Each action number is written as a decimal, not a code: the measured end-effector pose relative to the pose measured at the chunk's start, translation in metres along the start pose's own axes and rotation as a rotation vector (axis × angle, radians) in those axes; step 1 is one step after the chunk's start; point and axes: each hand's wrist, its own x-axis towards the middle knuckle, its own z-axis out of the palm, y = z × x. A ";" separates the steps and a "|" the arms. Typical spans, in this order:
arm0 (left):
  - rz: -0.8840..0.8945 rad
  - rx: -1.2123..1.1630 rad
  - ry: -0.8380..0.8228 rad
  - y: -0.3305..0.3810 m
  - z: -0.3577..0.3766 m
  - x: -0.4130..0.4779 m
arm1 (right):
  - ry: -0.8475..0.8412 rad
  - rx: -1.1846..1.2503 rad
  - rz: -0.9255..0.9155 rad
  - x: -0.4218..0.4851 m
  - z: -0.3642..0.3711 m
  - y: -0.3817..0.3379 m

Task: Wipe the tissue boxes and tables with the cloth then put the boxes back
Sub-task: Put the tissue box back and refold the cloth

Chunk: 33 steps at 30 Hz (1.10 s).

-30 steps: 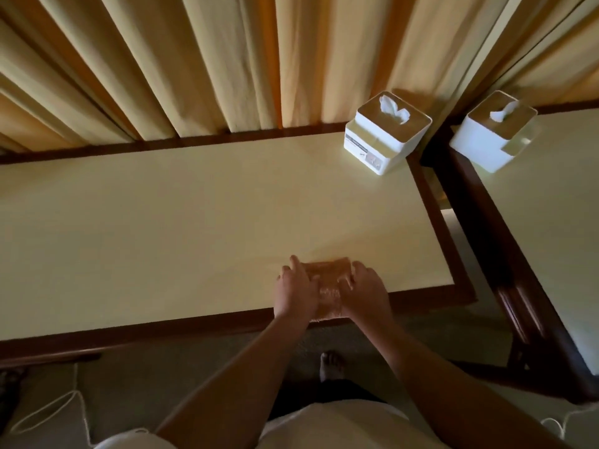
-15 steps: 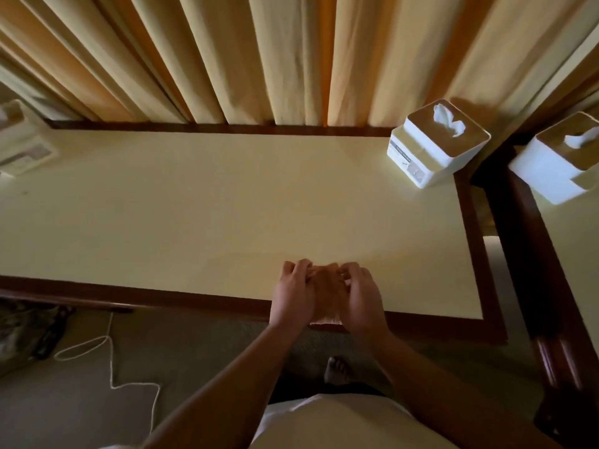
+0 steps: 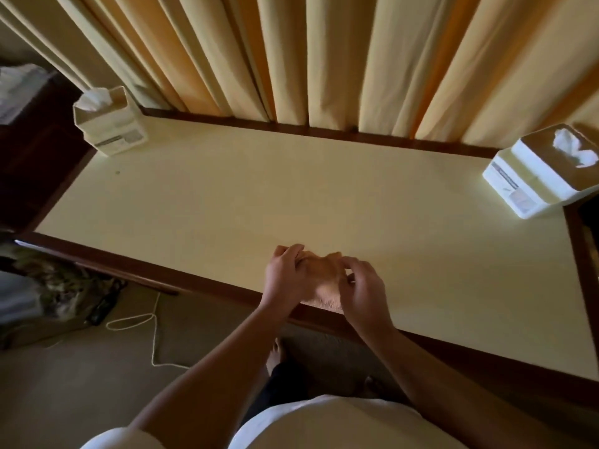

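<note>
A small tan cloth [image 3: 324,280] lies at the near edge of the cream table [image 3: 291,196], its lower end hanging over the dark wooden rim. My left hand [image 3: 285,277] grips its left side and my right hand [image 3: 364,288] pinches its right side. One white tissue box [image 3: 108,124] stands at the table's far left corner. Another white tissue box [image 3: 544,170] stands at the far right corner, with tissue sticking out of its top.
Yellow curtains [image 3: 291,53] hang right behind the table. A dark cabinet [image 3: 32,150] stands at the left. On the floor lie a white cord [image 3: 152,328] and a patterned bundle [image 3: 55,280]. My bare foot [image 3: 275,354] shows under the table edge.
The view has swung left: the right table and its box left the frame and the left tissue box came in. My hands have bunched the cloth up from flat.
</note>
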 end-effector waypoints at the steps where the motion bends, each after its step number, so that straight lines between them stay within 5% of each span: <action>1: 0.003 -0.003 -0.011 -0.006 -0.010 0.008 | 0.017 -0.002 0.007 0.004 0.011 -0.006; 17: 0.017 0.041 -0.055 -0.095 -0.121 0.101 | 0.100 -0.031 0.110 0.054 0.137 -0.104; 24: 0.213 0.235 -0.175 -0.119 -0.130 0.086 | -0.128 -0.119 0.221 0.051 0.145 -0.108; 33: 0.318 0.363 -0.274 -0.142 -0.124 0.057 | -0.341 -0.259 0.119 0.037 0.133 -0.111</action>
